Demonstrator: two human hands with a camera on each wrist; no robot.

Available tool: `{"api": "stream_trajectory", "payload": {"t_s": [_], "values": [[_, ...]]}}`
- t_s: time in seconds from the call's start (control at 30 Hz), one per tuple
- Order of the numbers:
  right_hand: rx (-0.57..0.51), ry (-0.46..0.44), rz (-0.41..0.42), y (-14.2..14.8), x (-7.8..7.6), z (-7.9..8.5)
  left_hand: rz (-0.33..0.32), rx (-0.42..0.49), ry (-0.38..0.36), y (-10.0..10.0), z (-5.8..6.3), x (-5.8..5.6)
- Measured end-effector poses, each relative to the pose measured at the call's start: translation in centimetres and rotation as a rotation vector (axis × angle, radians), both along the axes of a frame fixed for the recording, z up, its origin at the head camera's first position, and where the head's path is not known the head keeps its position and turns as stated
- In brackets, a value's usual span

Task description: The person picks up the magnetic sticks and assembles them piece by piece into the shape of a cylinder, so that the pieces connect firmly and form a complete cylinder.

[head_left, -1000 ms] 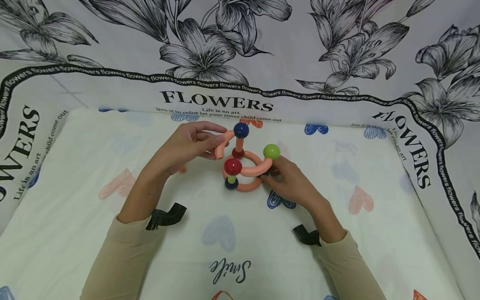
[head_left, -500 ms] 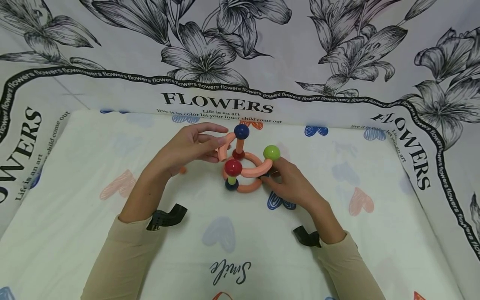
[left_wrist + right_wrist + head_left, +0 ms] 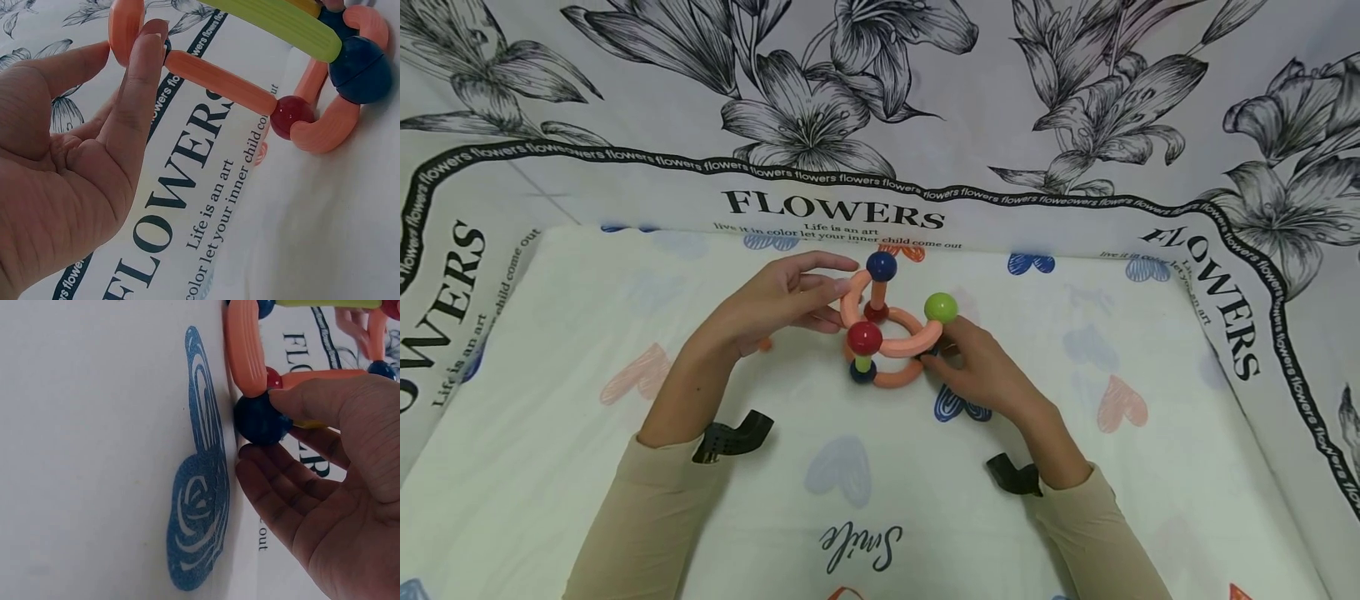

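A toy frame of rods and balls stands on the cloth in the head view. Its base is a ring of curved orange rods (image 3: 898, 378) joined by balls, among them a red ball (image 3: 292, 117). Posts rise to a blue ball (image 3: 882, 267), a red ball (image 3: 865, 337) and a green ball (image 3: 941, 307). My left hand (image 3: 778, 293) pinches a curved orange rod (image 3: 850, 302) between thumb and fingers, its ends right by the blue and red top balls. My right hand (image 3: 981, 360) pinches a dark blue ball (image 3: 259, 419) at the base's right corner.
White cloth (image 3: 850, 542) printed with hearts and "Smile" lies under everything. Behind it runs a floral sheet (image 3: 962, 108) with a black lettered border. A small orange patch (image 3: 766, 343) shows beside the left wrist. Black mounts (image 3: 733, 435) sit at both wrists.
The curved rod in my left hand has turned and come down, its lower end now at the red top ball. My right hand keeps its place on the base.
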State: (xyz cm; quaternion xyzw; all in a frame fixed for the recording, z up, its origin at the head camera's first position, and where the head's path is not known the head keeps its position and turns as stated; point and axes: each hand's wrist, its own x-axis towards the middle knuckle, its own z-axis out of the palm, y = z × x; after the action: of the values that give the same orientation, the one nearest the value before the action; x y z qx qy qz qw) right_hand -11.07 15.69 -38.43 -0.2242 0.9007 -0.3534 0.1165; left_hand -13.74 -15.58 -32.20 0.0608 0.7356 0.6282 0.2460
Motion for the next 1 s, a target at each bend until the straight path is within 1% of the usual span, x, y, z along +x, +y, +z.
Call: {"api": "stream_trajectory", "payload": {"t_s": [0.1,0.2,0.27,0.4,0.43,0.5,0.6,0.73,0.83,1.0], "values": [[0.003,0.002,0.001,0.0,0.0,0.1,0.011,-0.034,0.028,0.1,-0.4,-0.2],[0.0,0.005,0.002,-0.1,-0.1,0.1,0.02,-0.087,0.086,0.4,-1.2,-0.3],[0.001,0.004,0.001,-0.1,-0.1,0.1,0.027,-0.165,0.145,0.8,-1.9,-0.4],[0.001,0.0,-0.006,-0.1,0.0,0.1,0.037,-0.36,0.258,1.5,-3.4,-0.5],[0.001,-0.002,-0.007,-0.1,0.0,0.0,0.033,-0.398,0.276,1.7,-3.7,-0.5],[-0.002,-0.004,-0.01,-0.1,0.0,0.0,0.02,-0.434,0.294,2.1,-4.3,-0.5],[-0.002,-0.008,-0.011,0.0,0.0,-0.1,-0.02,-0.431,0.308,2.6,-5.0,-0.2],[-0.002,-0.006,-0.008,0.1,0.0,-0.2,-0.06,-0.37,0.308,3.2,-5.5,0.1],[-0.002,-0.007,-0.007,0.1,-0.1,-0.2,-0.071,-0.338,0.314,3.6,-5.8,0.3],[0.001,-0.013,-0.008,0.1,-0.1,-0.1,-0.062,-0.338,0.323,3.8,-6.1,0.2]]}}
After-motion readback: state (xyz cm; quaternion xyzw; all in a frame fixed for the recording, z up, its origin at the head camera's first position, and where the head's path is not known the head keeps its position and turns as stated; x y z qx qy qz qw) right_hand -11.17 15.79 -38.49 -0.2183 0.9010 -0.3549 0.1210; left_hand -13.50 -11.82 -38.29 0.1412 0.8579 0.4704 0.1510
